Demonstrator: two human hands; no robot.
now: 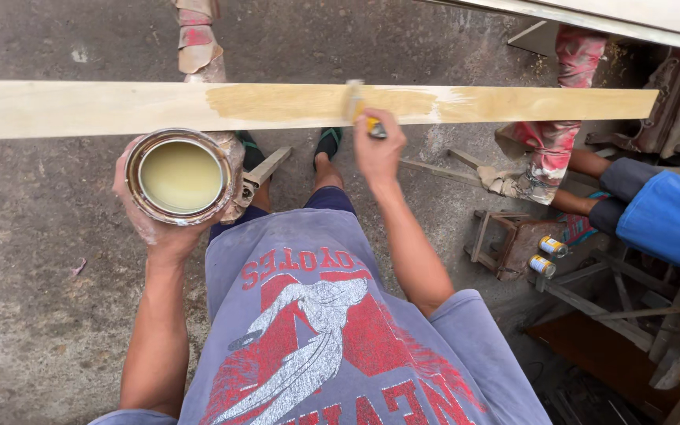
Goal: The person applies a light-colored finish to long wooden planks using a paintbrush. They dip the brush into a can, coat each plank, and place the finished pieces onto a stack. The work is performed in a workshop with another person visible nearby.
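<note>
Nearest the camera, a grey printed shirt (332,330) fills the lower middle of the head view, with both forearms extending away from it.

Left hand (159,224): raised palm-up at chest level, fingers wrapped around the underside of an open tin (181,177). The tin is held upright and contains a pale yellowish liquid. It sits just below the near edge of the plank.

Right hand (378,149): arm extended forward, wrist slightly bent, fingers closed on the handle of a brush (358,106). The brush head rests on the plank surface.

Plank (80,109): a long, pale board running left to right across the view, above a concrete floor (33,299). A darker coated band runs from beside the tin to the right end; the left portion is bare.

Right side: another person's blue sleeve (670,220), two small cans (548,256) on a wooden stool (513,240).
</note>
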